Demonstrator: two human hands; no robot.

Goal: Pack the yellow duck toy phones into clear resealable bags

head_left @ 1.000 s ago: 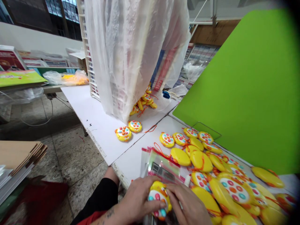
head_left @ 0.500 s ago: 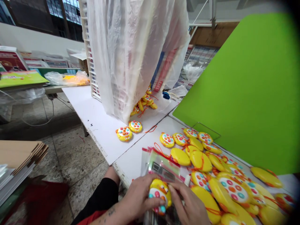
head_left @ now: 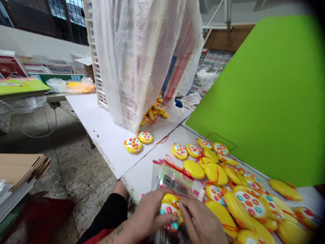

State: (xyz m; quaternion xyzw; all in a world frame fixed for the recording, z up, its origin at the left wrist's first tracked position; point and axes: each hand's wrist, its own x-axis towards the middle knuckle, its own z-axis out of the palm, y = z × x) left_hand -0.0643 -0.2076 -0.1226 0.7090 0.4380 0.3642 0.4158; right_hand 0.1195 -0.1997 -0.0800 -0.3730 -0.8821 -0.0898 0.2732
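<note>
My left hand (head_left: 149,213) is closed around a yellow chick-shaped toy (head_left: 170,210), its thumb lying across the white front with coloured buttons. At the toy's right edge, my right hand (head_left: 200,217) has its fingers drawn together and pressed against it; its fingertips are partly hidden. Just beyond my hands lie clear plastic bags (head_left: 172,181) with a barcode label and pink edging. To the right spreads a pile of the same yellow toys (head_left: 215,173), some button side up, others back side up, with orange cords. Two more toys (head_left: 133,145) sit farther off on the white table (head_left: 106,142).
A tall rack covered in translucent plastic sheeting (head_left: 132,61) stands at the back, with several toys near its foot. A big green board (head_left: 259,101) leans along the right. Stacked cardboard (head_left: 22,169) is at the left, above the stone floor (head_left: 76,162).
My right fingers have shifted slightly left over the toy's edge. My left hand keeps its hold, and the view has moved a little.
</note>
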